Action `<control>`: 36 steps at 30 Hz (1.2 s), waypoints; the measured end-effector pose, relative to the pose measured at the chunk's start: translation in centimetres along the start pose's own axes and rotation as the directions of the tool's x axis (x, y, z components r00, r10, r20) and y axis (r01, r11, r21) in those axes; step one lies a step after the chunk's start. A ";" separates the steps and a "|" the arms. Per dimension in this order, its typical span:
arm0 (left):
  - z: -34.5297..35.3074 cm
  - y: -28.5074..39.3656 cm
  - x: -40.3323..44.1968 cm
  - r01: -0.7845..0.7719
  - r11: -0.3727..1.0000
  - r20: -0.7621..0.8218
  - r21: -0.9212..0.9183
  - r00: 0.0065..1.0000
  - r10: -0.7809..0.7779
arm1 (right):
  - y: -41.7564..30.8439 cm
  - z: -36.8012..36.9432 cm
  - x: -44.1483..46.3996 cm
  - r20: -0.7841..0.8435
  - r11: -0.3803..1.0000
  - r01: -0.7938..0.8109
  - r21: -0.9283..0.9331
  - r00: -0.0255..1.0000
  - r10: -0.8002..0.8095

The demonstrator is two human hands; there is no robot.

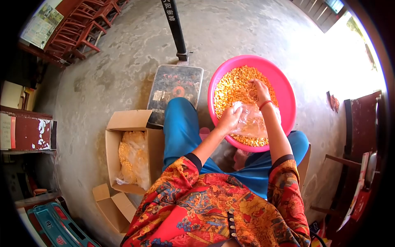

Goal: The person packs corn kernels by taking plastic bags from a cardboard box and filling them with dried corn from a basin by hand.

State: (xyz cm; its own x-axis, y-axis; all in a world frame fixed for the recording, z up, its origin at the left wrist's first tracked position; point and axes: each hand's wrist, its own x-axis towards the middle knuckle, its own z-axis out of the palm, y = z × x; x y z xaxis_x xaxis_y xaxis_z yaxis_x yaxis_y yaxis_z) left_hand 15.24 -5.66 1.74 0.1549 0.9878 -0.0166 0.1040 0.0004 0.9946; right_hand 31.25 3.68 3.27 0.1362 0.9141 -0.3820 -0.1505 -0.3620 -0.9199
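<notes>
A pink basin [288, 88] of yellow-orange corn kernels [236, 82] stands on the floor in front of my knees. My left hand [231, 117] is closed on the edge of a clear plastic bag [252, 123], which spreads over the near part of the kernels. Above the middle of the basin is my right hand [261, 91], with a red band on its wrist. Its fingers are curled over the kernels beyond the bag; what they hold, if anything, is hidden.
An open cardboard box [155, 160] holding bagged yellow kernels [133, 158] stands left of my legs, with another open carton [111, 210] nearer. A platform scale [175, 88] lies ahead. Stacked red chairs [84, 31] stand far left, a teal case [59, 226] at lower left.
</notes>
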 end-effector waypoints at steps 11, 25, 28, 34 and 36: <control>-0.6 1.8 0.0 0.236 0.879 0.060 -0.415 0.971 -0.232 | -5.7 -1.1 -9.3 0.616 0.889 0.364 -0.278 0.778 -0.126; -1.4 3.2 -0.7 0.243 0.830 0.111 -0.502 0.970 -0.217 | -4.8 -5.1 -9.8 0.534 0.503 0.358 -0.787 0.803 0.265; -1.0 3.0 -0.8 0.248 0.813 0.042 -0.527 0.963 -0.267 | -6.0 -4.7 -10.3 0.338 0.518 0.083 -0.851 0.842 0.421; -0.7 2.6 -0.4 0.114 0.844 -0.029 -0.524 0.988 -0.152 | -7.5 -4.9 -10.9 0.454 0.614 0.096 -0.783 0.764 0.459; -0.9 2.4 -0.6 0.119 0.894 0.064 -0.432 0.993 -0.101 | -7.8 -5.8 -10.3 0.538 0.914 0.154 -0.375 0.839 0.080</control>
State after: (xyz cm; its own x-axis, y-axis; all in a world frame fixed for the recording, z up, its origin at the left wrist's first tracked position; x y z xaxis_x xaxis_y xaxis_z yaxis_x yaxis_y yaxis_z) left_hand 14.51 -6.11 4.22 0.2065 0.9707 -0.1231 -0.3131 0.1848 0.9316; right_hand 36.66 -3.97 13.84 -0.4246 0.8365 -0.3463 0.2509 -0.2587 -0.9328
